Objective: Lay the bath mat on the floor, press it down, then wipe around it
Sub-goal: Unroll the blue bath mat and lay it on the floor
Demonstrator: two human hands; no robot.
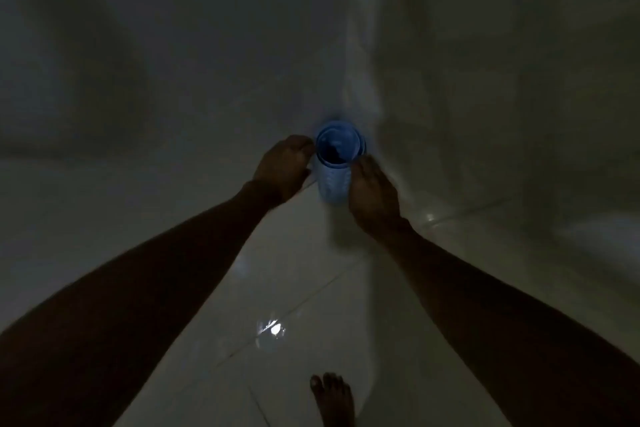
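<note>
A blue bath mat (333, 180), rolled into an upright tube, stands in the room's corner with its open end facing me. My left hand (284, 168) touches the roll's left side with curled fingers. On the roll's right side rests my right hand (372, 192), its fingers wrapped against the tube. Both hands hold the roll between them. The scene is dim and the mat's lower end is hidden behind my hands.
White glossy floor tiles (294, 270) reflect a light spot (273, 329). Pale walls (485, 80) meet in a corner just behind the roll. A bare foot (334, 399) stands at the bottom centre.
</note>
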